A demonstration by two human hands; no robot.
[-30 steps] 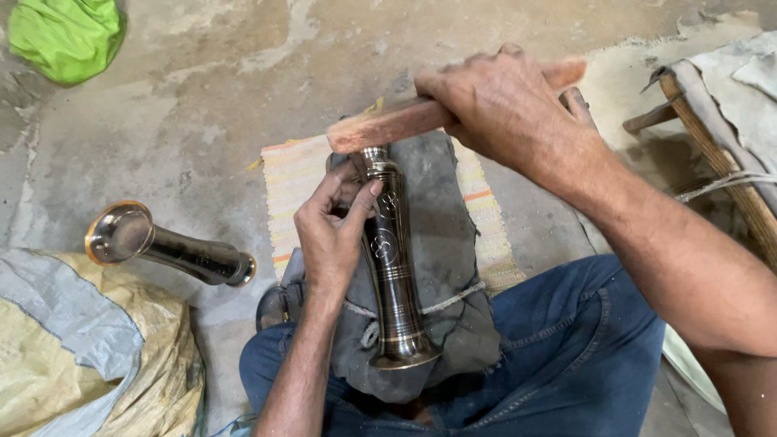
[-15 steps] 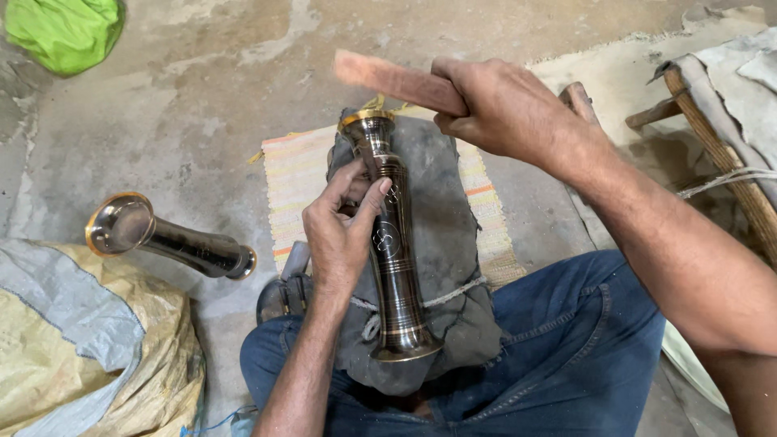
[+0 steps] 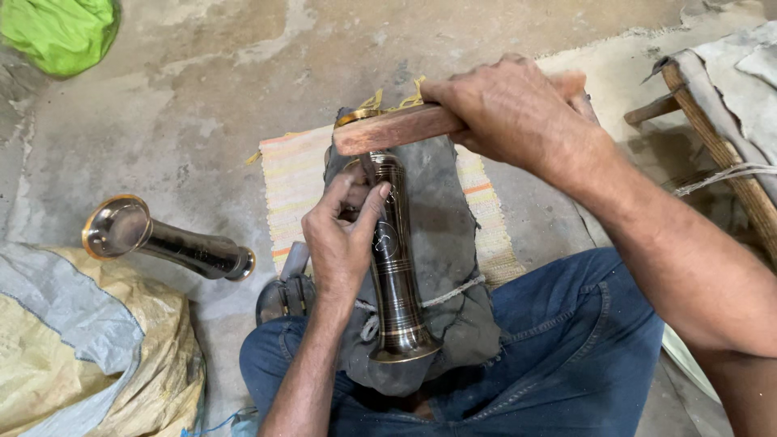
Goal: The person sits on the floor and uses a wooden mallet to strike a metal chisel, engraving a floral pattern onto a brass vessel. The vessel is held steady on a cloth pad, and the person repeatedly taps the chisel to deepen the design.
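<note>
A dark engraved metal vase (image 3: 395, 275) lies lengthwise on a grey cloth-wrapped block (image 3: 441, 210) between my knees, its flared foot toward me. My left hand (image 3: 344, 239) grips the vase's upper body, fingers curled around it. A flat reddish wooden stick (image 3: 396, 129) lies across the vase's brass rim at the far end, and my right hand (image 3: 506, 105) is closed around it.
A second dark vase (image 3: 162, 241) with a shiny flared mouth lies on the concrete floor at left, beside a yellow and grey sack (image 3: 73, 356). A striped mat (image 3: 299, 186) lies under the block. A green bag (image 3: 61, 32) sits top left, a wooden frame (image 3: 720, 154) at right.
My right hand lifted the wooden stick off the vase's rim, then brought it back down onto the rim. My left hand kept its hold on the vase.
</note>
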